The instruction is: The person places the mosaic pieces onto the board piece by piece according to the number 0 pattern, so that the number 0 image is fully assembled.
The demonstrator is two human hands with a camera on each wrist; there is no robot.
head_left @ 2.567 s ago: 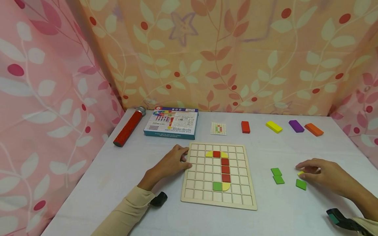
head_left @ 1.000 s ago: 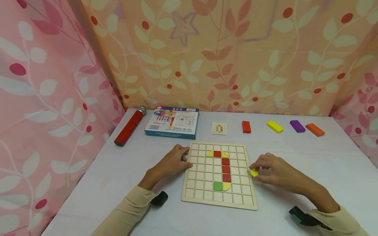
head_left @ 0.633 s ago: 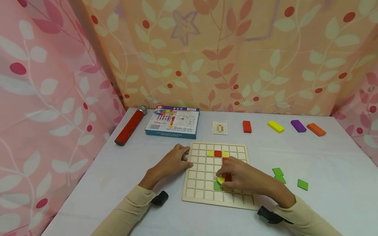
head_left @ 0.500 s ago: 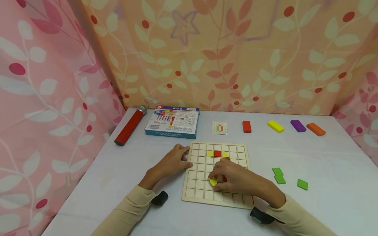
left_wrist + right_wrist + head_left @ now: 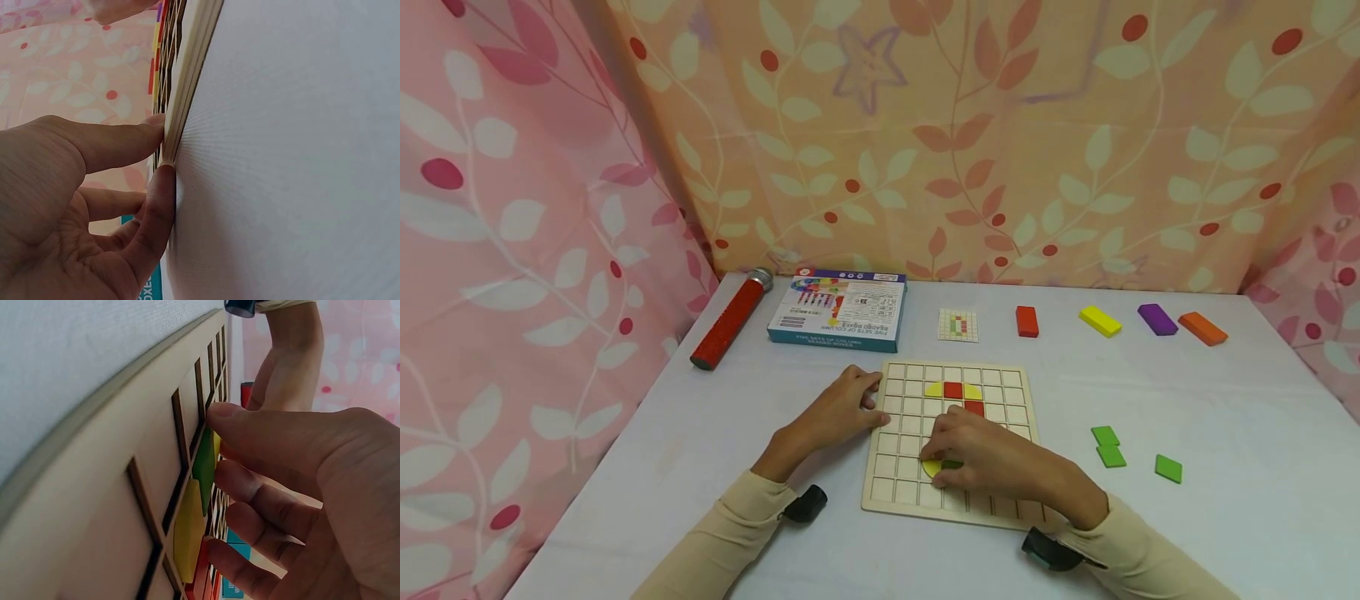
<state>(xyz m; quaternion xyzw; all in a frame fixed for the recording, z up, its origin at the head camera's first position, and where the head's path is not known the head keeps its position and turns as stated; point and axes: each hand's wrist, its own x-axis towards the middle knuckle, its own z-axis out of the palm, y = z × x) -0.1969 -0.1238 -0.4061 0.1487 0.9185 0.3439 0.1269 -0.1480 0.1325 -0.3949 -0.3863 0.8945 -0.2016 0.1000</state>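
My right hand (image 5: 977, 450) pinches a yellow rounded tile (image 5: 931, 469) low over the wooden grid board (image 5: 907, 493). The tile lies at a square just left of the green tile (image 5: 952, 464), which the fingers partly cover. In the right wrist view, the thumb is at the board and the yellow tile shows only as a sliver beyond the green tile (image 5: 204, 469). My left hand (image 5: 831, 408) holds the board's left edge with thumb and fingertips. Toward the top of the grid sit a red tile (image 5: 952, 390) and two yellow tiles; lower red tiles are mostly hidden by my right hand.
Several green tiles (image 5: 1105, 436) lie right of the board. Behind it are a pattern card (image 5: 958, 326), a red block (image 5: 1027, 322), a yellow block (image 5: 1100, 322), a purple block (image 5: 1157, 320) and an orange block (image 5: 1202, 328). A box (image 5: 838, 312) and a red tube (image 5: 730, 325) stand back left.
My right hand has carried the yellow tile from the right side of the table leftward over the board to beside the green tile. My left hand has stayed at the board's edge.
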